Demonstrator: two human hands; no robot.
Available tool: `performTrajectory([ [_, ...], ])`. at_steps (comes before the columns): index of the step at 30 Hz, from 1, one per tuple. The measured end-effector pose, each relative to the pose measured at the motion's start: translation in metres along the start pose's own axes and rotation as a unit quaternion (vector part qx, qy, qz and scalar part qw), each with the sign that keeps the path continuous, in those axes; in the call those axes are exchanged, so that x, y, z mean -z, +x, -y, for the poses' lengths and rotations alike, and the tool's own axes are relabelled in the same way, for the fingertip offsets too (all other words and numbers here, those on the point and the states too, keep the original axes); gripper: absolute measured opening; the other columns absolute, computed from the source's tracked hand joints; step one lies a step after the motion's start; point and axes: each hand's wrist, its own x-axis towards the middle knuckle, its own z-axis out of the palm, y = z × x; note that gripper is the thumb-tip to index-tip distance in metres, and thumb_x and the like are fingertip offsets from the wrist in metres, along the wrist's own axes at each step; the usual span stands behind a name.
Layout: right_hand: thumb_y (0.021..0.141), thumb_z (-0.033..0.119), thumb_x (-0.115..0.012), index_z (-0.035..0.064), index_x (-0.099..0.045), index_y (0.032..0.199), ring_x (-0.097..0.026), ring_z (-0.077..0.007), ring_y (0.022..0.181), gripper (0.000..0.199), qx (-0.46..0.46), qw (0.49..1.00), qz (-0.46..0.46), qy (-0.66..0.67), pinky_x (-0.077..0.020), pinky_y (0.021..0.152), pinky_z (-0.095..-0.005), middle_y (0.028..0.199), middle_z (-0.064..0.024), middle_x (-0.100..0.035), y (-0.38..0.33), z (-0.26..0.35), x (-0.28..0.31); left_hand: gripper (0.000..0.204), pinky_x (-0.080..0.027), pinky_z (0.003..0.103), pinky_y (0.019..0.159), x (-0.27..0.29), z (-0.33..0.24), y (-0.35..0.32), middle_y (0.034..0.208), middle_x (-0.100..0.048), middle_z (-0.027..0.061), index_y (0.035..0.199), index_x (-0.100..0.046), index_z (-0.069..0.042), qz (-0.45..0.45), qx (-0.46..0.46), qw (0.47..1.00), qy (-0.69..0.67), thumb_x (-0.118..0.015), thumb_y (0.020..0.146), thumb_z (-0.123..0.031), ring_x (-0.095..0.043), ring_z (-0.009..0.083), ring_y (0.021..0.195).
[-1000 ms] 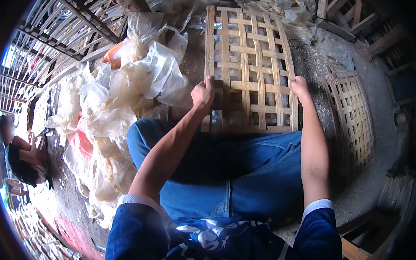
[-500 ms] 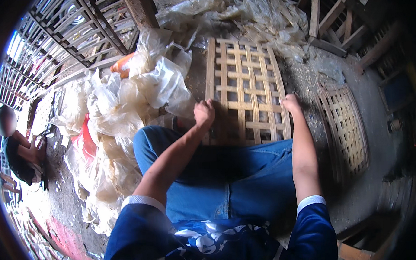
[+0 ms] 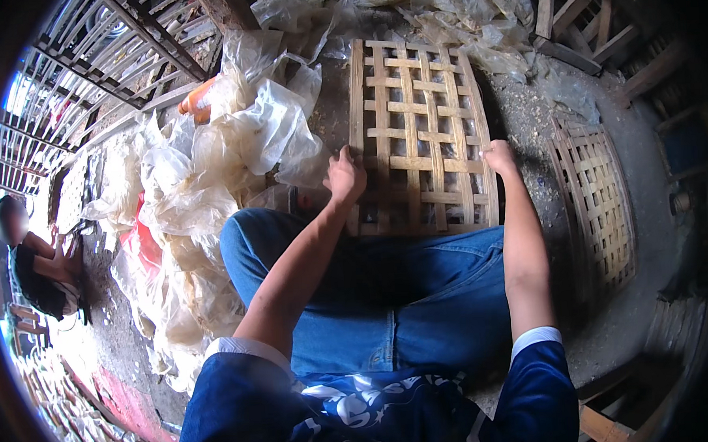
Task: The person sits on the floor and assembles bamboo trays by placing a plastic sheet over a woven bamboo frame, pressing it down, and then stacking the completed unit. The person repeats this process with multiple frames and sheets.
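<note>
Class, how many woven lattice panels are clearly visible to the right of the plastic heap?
2: one front panel between the left hand and right hand; one side panel farther right. Others may be hidden.

Lattice panel (image 3: 412,164) is matt wd, plastic sheets (image 3: 270,118) crinkly w/ glossy bits, jeans (image 3: 339,332) matt cloth

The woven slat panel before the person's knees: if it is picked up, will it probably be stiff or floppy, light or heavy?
The woven slat panel is probably fairly stiff, since strips border its long sides. It looks light for its size, because the weave has many open gaps. Being flat, it seems unlikely to roll.
</note>
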Motion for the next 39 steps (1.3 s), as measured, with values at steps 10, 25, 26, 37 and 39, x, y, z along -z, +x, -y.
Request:
performTrajectory([
  [10, 0.076, 0.022, -0.077, 0.0002, -0.072, 0.097, -0.068, -0.0374, 0.101, 0.031, -0.043, 0.998, 0.003, -0.049, -0.0529, 0.087, -0.0439, 0.104, -0.0242, -0.070, 0.000, 0.006, 0.006, 0.058, -0.051, 0.041, 0.094, 0.010, 0.030, 0.054, 0.113, -0.068, 0.0229, 0.122, -0.066, -0.003, 0.176, -0.041, 0.981, -0.063, -0.071, 0.083, -0.046, -0.065, 0.0366, 0.109],
  [25, 0.084, 0.026, -0.069, 0.0027, -0.058, 0.129, -0.057, -0.0348, 0.124, 0.052, -0.104, 0.974, -0.107, 0.170, -0.0445, 0.105, -0.0422, 0.131, -0.0221, -0.060, 0.015, -0.017, 0.045, 0.038, -0.049, 0.045, 0.092, 0.052, -0.052, 0.048, 0.106, -0.065, 0.0223, 0.110, -0.066, -0.003, 0.019, -0.164, 0.985, -0.041, -0.071, 0.079, -0.025, -0.061, 0.0401, 0.106],
  [26, 0.086, 0.028, -0.071, 0.0029, -0.062, 0.123, -0.061, -0.0333, 0.118, 0.046, -0.069, 0.985, -0.063, 0.144, -0.0480, 0.100, -0.0413, 0.125, -0.0198, -0.065, 0.002, 0.009, 0.052, 0.036, -0.050, 0.045, 0.090, 0.073, -0.057, 0.037, 0.106, -0.064, 0.0210, 0.111, -0.066, -0.003, -0.017, -0.208, 0.977, -0.049, -0.071, 0.081, -0.023, -0.061, 0.0403, 0.104],
  [37, 0.089, 0.025, -0.071, -0.0012, -0.063, 0.121, -0.069, -0.0291, 0.102, 0.042, 0.112, 0.975, 0.152, 0.114, -0.0530, 0.088, -0.0379, 0.113, -0.0212, -0.069, -0.035, 0.061, 0.074, 0.072, -0.041, 0.044, 0.109, 0.049, 0.026, 0.079, 0.138, -0.054, 0.0223, 0.149, -0.035, -0.007, 0.177, -0.018, 0.964, 0.198, -0.061, 0.084, -0.026, -0.051, 0.0389, 0.129],
  [39, 0.088, 0.027, -0.072, -0.0009, -0.063, 0.121, -0.069, -0.0291, 0.101, 0.044, 0.081, 0.980, 0.167, 0.075, -0.0532, 0.088, -0.0380, 0.113, -0.0212, -0.069, -0.029, 0.059, 0.063, 0.074, -0.040, 0.043, 0.111, 0.052, 0.027, 0.073, 0.140, -0.053, 0.0219, 0.152, -0.033, -0.008, 0.147, 0.065, 0.948, 0.275, -0.058, 0.085, -0.027, -0.050, 0.0376, 0.131],
])
